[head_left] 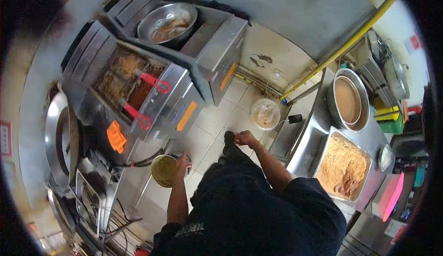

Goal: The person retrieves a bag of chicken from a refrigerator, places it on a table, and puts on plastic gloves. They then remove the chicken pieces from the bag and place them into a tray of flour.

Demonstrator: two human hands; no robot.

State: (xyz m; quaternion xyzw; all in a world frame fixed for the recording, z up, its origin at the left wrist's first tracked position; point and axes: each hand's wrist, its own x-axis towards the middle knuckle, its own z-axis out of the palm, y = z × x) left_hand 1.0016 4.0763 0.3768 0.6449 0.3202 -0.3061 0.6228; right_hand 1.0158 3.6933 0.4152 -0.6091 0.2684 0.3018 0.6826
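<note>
My left hand [183, 162] is closed on the side of a round metal pot [164, 171] that holds yellowish liquid. The pot is low, beside the fryer's front. My right hand [246, 138] is above the floor near my dark shoe [229, 137], its fingers curled in; anything inside them is hidden. Left of me stands a deep fryer [177, 103] with bubbling dark oil. Two fry baskets sit in it, one with a red handle [156, 83], the other with a red handle [137, 116]. An orange cloth [116, 137] lies at the fryer's near side.
A metal bowl [167, 24] sits on a second fryer unit. On the floor ahead is a lined white tub [265, 114]. At right, a steel table [307, 147] bears a tray of breaded food [344, 166] and a bowl of brown liquid [348, 100]. Woks [62, 138] stand at left.
</note>
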